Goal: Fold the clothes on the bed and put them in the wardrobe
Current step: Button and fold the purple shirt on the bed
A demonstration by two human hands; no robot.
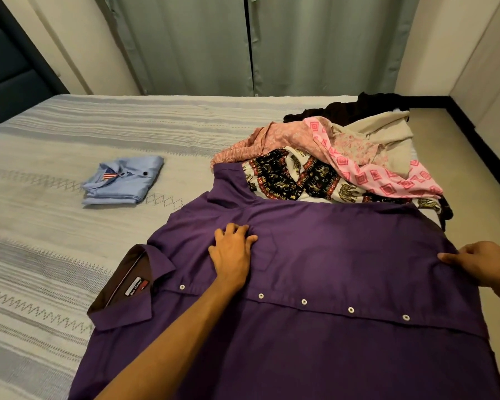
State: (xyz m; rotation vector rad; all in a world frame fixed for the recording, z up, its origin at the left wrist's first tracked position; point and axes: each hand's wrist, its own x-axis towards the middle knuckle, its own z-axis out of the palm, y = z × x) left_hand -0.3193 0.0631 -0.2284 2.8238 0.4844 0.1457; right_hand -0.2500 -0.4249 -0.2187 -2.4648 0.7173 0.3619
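A purple button-up shirt (329,261) lies spread front-up on the bed (55,145), collar to the left. My left hand (231,252) presses flat on its chest near the pocket, fingers spread. My right hand (482,262) pinches the shirt's right edge, fingers curled on the cloth. A folded light-blue shirt (124,180) sits on the bed to the far left. Behind the purple shirt is a heap of unfolded clothes (344,157): pink patterned, elephant-print, beige and dark pieces.
The bed has a grey striped cover. Grey-green curtains (214,44) hang behind the bed. A dark headboard (9,70) is at the far left. A strip of floor (456,168) with black skirting runs along the bed's right side.
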